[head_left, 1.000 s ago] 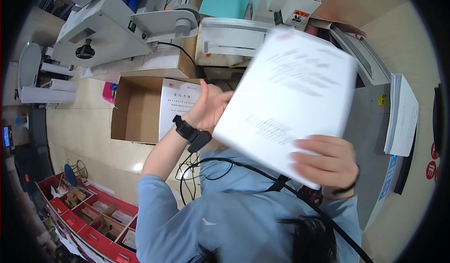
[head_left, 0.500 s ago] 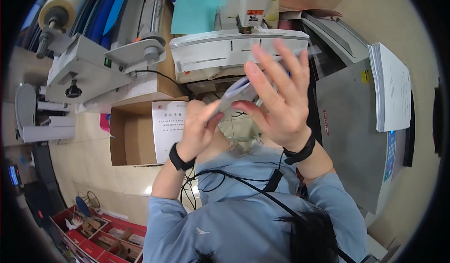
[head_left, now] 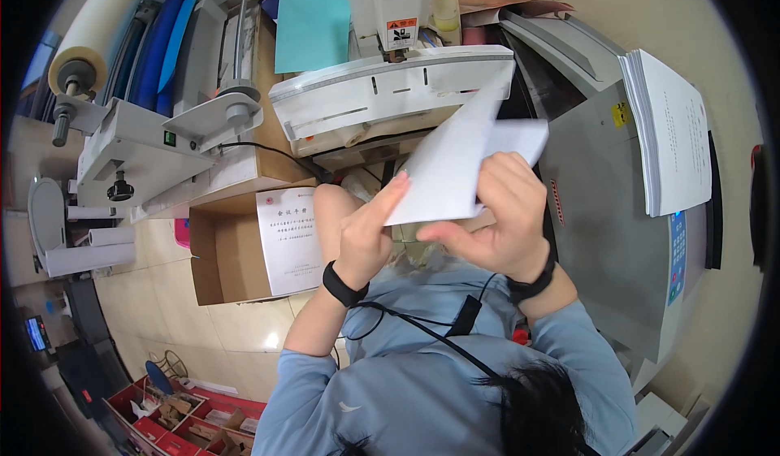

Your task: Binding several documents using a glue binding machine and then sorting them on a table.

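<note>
A white paper booklet (head_left: 445,168) is held up in front of me, bent partly open, its upper and right parts smeared by motion. Its lower left edge is pinched by my left hand (head_left: 363,233), with the fingertips near the corner. My right hand (head_left: 512,220) is curled on the right flap of the sheets, its thumb pointing left just under the lower edge. To the left of my left hand, a printed booklet (head_left: 290,241) lies at the right side of an open cardboard box (head_left: 223,249).
Ahead stands a white stapling machine (head_left: 398,90) with a long paper guide, a turquoise sheet (head_left: 313,25) beside it. A laminator (head_left: 150,143) with rolls is at left. A stack of printed sheets (head_left: 670,131) rests on a grey machine (head_left: 605,237) at right.
My right hand, spread and raised before, has come down and curled onto the booklet. The booklet, earlier seen nearly edge-on, now shows its broad white face.
</note>
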`<state>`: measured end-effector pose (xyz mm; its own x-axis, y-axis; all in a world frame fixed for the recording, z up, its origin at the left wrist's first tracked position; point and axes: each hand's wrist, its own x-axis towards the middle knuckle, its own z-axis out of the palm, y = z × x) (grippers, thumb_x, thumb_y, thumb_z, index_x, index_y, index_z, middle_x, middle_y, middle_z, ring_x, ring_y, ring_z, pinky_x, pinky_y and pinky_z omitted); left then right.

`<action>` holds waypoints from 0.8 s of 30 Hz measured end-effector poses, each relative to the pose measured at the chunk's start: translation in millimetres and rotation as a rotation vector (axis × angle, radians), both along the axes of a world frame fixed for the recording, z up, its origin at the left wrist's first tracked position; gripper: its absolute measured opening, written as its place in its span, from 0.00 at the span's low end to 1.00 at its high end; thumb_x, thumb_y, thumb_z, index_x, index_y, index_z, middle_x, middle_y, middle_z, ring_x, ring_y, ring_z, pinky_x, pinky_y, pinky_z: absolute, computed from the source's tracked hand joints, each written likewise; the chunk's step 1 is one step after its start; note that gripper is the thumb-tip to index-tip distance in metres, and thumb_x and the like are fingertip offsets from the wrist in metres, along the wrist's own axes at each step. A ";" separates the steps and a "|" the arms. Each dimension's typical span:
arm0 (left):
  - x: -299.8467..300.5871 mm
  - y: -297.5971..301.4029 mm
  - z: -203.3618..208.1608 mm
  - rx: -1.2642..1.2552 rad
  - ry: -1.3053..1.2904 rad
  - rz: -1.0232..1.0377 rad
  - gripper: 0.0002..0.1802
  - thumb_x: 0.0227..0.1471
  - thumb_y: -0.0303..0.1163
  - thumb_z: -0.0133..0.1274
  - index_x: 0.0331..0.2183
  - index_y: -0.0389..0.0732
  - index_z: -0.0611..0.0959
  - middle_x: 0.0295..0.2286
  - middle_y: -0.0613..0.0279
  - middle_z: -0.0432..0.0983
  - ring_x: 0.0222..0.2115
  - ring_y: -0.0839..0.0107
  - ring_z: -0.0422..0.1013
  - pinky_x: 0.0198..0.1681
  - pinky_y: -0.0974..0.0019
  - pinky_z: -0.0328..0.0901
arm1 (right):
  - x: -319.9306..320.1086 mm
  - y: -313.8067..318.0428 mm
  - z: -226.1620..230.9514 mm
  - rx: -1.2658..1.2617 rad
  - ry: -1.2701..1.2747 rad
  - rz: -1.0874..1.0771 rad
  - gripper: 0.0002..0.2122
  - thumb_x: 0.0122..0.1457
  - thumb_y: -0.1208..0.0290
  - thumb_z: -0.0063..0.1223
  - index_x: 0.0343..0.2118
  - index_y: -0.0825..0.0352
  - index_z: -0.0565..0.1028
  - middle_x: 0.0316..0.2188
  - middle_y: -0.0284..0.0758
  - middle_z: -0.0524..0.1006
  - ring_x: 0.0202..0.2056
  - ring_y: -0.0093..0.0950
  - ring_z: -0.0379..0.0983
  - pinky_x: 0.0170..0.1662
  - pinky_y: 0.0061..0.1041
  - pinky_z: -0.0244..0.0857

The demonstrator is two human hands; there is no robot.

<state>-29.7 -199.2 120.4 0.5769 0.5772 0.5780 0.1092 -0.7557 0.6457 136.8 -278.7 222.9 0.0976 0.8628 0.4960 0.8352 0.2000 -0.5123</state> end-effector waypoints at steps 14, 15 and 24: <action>116.6 82.2 -75.7 -0.992 -0.570 -0.315 0.29 0.55 0.28 0.48 0.56 0.40 0.58 0.50 0.58 0.62 0.46 0.75 0.61 0.51 0.70 0.55 | 128.1 -92.1 -58.4 0.119 0.589 -0.431 0.12 0.59 0.70 0.50 0.38 0.76 0.75 0.32 0.33 0.76 0.32 0.19 0.68 0.37 0.19 0.60; 120.5 86.0 -78.5 -1.015 -0.600 -0.312 0.28 0.54 0.27 0.49 0.55 0.40 0.60 0.50 0.59 0.63 0.44 0.76 0.62 0.49 0.71 0.56 | 133.3 -89.3 -69.8 0.113 0.585 -0.437 0.13 0.59 0.69 0.50 0.39 0.75 0.75 0.33 0.34 0.76 0.33 0.19 0.68 0.39 0.20 0.60; 129.5 107.3 -118.0 -1.084 -0.597 -0.123 0.22 0.47 0.23 0.57 0.45 0.33 0.71 0.42 0.60 0.72 0.36 0.80 0.66 0.42 0.76 0.61 | 170.1 -40.3 -147.3 0.083 1.002 -0.436 0.14 0.59 0.71 0.50 0.44 0.75 0.72 0.42 0.37 0.74 0.44 0.22 0.67 0.50 0.23 0.55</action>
